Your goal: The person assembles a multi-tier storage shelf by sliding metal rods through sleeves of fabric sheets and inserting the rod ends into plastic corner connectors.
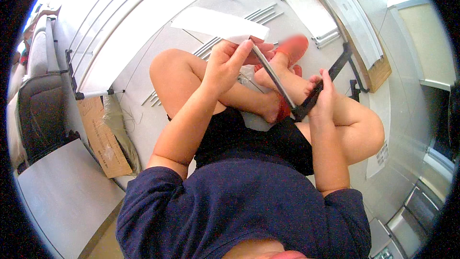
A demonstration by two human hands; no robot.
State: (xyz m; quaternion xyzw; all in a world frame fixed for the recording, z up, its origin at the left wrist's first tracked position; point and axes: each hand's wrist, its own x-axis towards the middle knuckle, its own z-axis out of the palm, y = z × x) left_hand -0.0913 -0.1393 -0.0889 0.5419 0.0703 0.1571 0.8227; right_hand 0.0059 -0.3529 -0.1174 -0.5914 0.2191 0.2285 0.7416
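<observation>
I sit cross-legged on a pale floor. My left hand [225, 64] holds a folded white paper sheet [218, 24] and the upper end of a thin grey metal rod [274, 76]. My right hand [323, 97] grips a black metal bar [330, 74] near its lower end, where the rod meets it over my crossed legs. The bar runs up and to the right toward a black bracket [355, 88] on the floor.
Several grey metal rods [261, 14] lie on the floor ahead. A white rack frame [110, 33] lies at the left, a white panel on a wooden board [357, 29] at the right. Flat cardboard [103, 136] and a grey chair [40, 110] are at the left.
</observation>
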